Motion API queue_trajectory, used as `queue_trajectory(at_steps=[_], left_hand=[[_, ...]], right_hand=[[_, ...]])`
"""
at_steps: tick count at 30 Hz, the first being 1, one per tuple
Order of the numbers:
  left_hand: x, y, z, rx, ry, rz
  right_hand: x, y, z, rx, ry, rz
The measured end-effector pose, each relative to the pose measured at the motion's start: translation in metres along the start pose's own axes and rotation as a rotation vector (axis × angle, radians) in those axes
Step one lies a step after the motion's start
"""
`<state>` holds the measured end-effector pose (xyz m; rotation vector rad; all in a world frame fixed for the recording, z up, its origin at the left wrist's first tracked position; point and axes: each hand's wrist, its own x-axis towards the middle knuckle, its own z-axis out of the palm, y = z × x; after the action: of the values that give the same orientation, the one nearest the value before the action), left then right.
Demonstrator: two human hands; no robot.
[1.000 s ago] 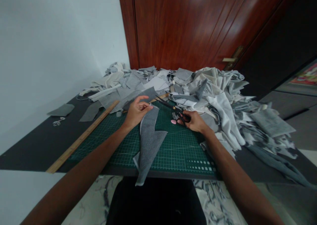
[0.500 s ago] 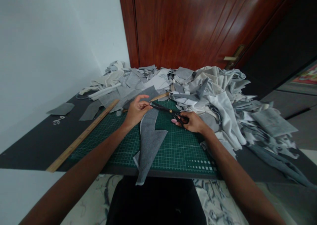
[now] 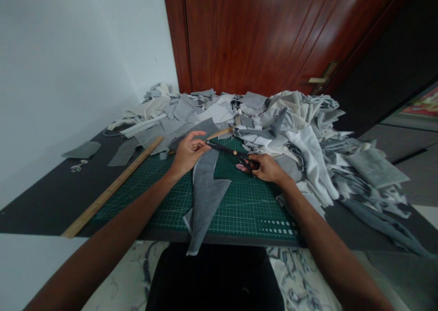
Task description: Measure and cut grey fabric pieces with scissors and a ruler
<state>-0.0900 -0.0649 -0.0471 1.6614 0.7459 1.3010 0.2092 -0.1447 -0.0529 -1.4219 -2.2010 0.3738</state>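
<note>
Pinched between the thumb and fingers of my left hand (image 3: 189, 153) is the upper end of a grey fabric piece (image 3: 207, 194). The fabric hangs down over the green cutting mat (image 3: 244, 206), and its pointed lower end reaches past the table's front edge. My right hand (image 3: 264, 167) is closed round the handles of black scissors (image 3: 235, 152). Their blades point left, with the tips at my left fingertips by the fabric's top. The blades look nearly closed; whether cloth lies between them I cannot tell.
A wooden ruler (image 3: 114, 185) lies slantwise at the mat's left. Grey and white fabric scraps (image 3: 219, 112) heap along the back, and a larger pile (image 3: 315, 160) spreads to the right. A loose grey scrap (image 3: 82, 150) lies far left. Behind the table stands a brown door (image 3: 246, 37).
Hardly anything differs. The whole view has shifted slightly, and the scissors sit a touch further left against my left fingertips. Both hands keep their hold.
</note>
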Motion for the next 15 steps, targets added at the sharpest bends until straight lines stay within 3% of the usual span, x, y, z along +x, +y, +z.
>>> queue_trajectory(at_steps=[15], left_hand=[[-0.0004,0.0007,0.0011,0.003,0.003,-0.001]], right_hand=[[-0.0001,0.0080,0.0027,0.136,0.092,0.033]])
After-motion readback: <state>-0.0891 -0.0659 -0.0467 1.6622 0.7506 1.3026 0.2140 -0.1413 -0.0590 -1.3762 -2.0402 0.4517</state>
